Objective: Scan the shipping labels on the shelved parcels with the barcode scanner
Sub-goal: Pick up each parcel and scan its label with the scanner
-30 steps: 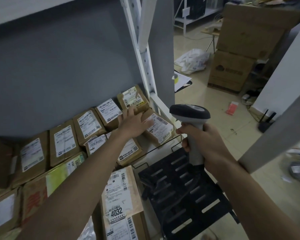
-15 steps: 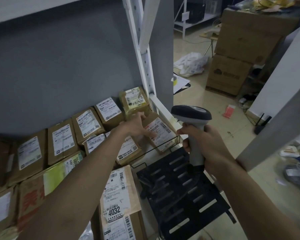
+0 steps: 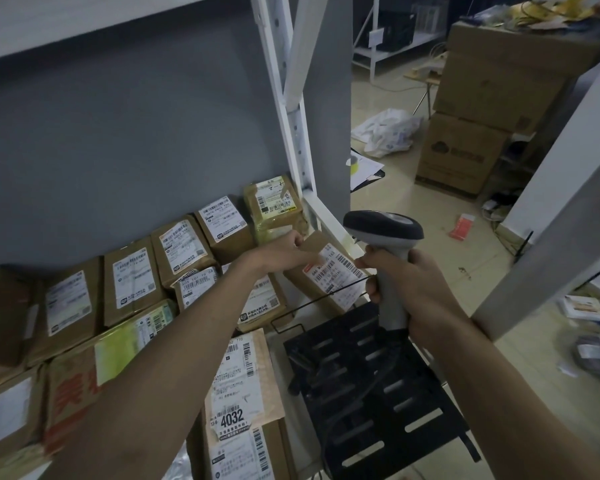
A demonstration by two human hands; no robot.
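While the barcode scanner [image 3: 383, 233] stands upright at the right end of the shelf, the right hand [image 3: 407, 292] has its fingers wrapped tight around the grey handle, the dark head above the fist and facing left. Just left of the scanner head, a small brown parcel [image 3: 329, 271] is tipped up on its edge, its white shipping label [image 3: 336, 275] with a barcode turned toward the scanner; the left hand [image 3: 284, 249] pinches the parcel's far upper corner with closed fingers. Behind that hand a yellow-taped parcel [image 3: 274, 209] leans against the grey back wall, beside the white shelf upright [image 3: 297, 133]. More brown labelled parcels [image 3: 132, 282] run leftward in rows along the shelf, and a larger box marked 4032 [image 3: 238, 410] lies near the camera between the forearms. Below the right hand sits a black slotted stool [image 3: 388, 393]. Far right, on the tiled floor, stacked cardboard cartons [image 3: 482, 116] stand beside a white plastic bag [image 3: 388, 131].
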